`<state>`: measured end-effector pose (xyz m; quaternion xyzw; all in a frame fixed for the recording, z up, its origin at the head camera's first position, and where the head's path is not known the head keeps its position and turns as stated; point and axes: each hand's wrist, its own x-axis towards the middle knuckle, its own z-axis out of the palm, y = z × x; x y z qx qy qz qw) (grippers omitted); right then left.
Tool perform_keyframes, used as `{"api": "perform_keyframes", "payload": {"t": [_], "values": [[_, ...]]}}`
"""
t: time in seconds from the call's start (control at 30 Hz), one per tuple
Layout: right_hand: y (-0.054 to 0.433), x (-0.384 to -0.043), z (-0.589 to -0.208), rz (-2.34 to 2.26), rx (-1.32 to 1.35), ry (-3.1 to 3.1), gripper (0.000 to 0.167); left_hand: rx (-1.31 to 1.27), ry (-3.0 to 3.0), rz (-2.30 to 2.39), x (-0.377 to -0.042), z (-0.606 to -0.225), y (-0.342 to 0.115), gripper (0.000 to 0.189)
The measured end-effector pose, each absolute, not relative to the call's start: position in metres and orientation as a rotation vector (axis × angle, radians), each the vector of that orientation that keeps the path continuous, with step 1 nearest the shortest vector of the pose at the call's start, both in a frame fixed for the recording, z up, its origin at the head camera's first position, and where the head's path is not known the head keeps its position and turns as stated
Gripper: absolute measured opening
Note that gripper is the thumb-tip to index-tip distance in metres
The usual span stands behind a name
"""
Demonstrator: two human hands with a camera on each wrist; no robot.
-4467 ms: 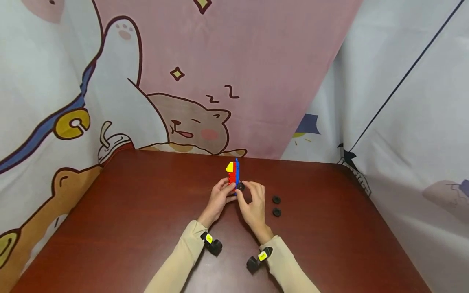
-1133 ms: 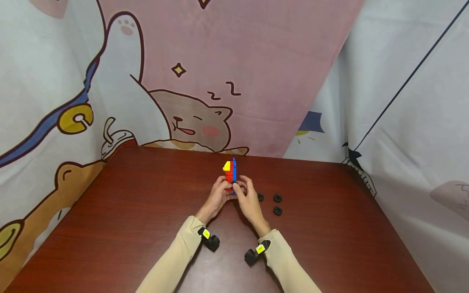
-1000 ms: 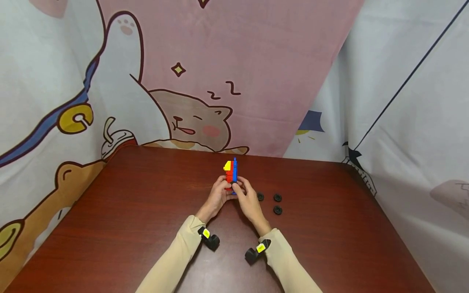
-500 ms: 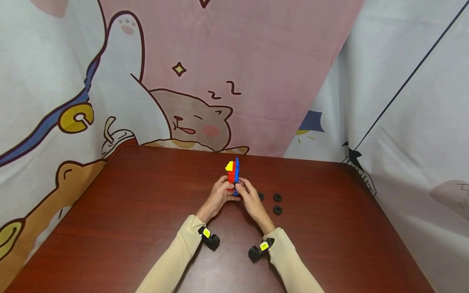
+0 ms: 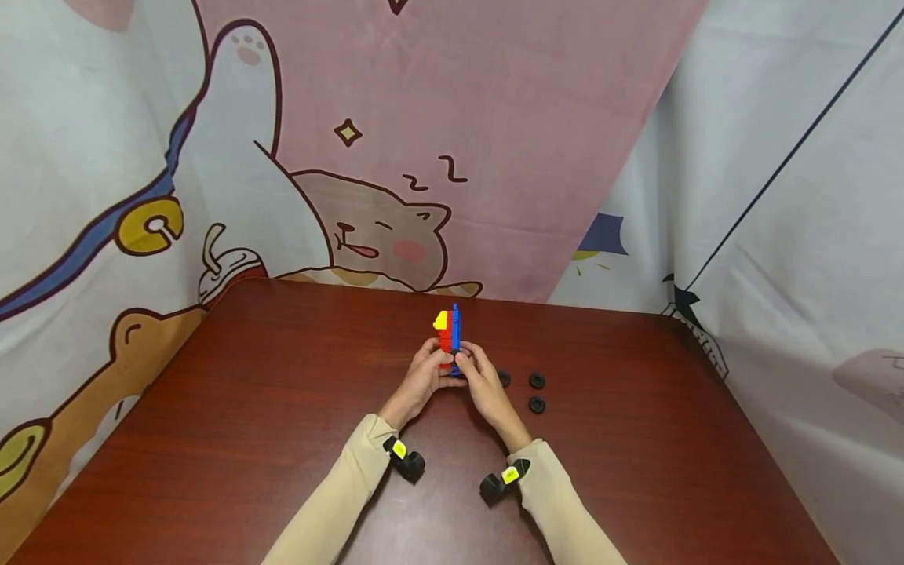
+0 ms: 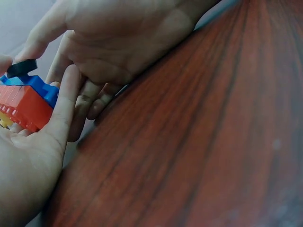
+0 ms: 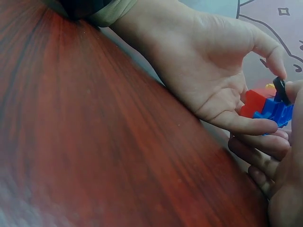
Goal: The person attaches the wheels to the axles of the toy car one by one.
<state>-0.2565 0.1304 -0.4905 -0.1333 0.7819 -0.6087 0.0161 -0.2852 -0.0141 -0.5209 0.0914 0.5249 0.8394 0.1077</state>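
On either side of the toy (image 5: 450, 329), left hand (image 5: 418, 380) grips the red bit (image 5: 446, 343) and right hand (image 5: 484, 384) pinches a black wheel (image 6: 22, 68) against the blue part (image 5: 455, 333), both thumbs (image 6: 37, 40) right by that wheel. So yeah, toy's held up between them, over the table (image 5: 297, 361). Three loose wheels (image 5: 537, 380) lie to the toy's right.

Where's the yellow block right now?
In the head view, the yellow block sits at the upper left of the red-and-blue toy, just beyond the left hand.
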Motion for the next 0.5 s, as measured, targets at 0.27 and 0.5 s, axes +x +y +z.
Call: {"api": "perform_keyframes", "payload": {"t": [0.27,0.5], "values": [[0.1280,-0.2561,-0.4906,-1.885,-0.391,2.453,0.048,0.257,1.593,2.447,-0.2865,-0.5240,-0.0132,0.041],[0.1283,-0.2561,-0.4914,-1.882,-0.394,2.489,0.045,0.271,1.612,2.446,-0.2875,-0.5277,-0.0126,0.034]]}}
